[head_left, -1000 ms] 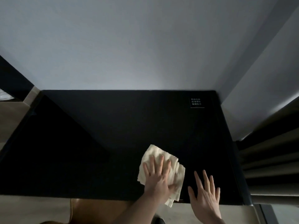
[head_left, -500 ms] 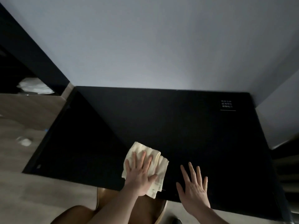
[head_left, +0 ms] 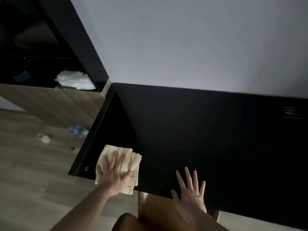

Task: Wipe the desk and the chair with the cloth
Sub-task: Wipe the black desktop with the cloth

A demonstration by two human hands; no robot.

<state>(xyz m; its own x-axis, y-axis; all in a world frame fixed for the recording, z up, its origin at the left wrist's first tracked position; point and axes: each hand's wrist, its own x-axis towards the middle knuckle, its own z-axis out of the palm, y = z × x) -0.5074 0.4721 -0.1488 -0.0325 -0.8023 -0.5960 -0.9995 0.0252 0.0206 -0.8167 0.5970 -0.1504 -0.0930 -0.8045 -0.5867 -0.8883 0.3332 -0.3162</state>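
— Leftward is where the cloth has gone since half a second ago: it sat nearer the middle of the tabletop's front edge, and now it lies close to the front left corner.

— And the left hand?

— Flat on top of the cloth, fingers straight and spread, pressing it onto the black tabletop. Its grip is released; nothing is curled around the fabric. A lower flap of the cloth hangs over the front edge.

— What about the right hand?

— Also lying flat, fingers splayed, palm resting on the tabletop near the front edge, well apart from the cloth. Its grip is released too, and it holds nothing. It has kept roughly the same place on the surface as before.

— Where is the chair?

— Brown, tucked just under the front edge, between the two forearms.

— Anything else in view?

— Small white print at the far right of the tabletop, too faint to read. On the wooden floor to the left, a few water bottles and a clear cup. Folded white towels sit on a dark shelf beyond.
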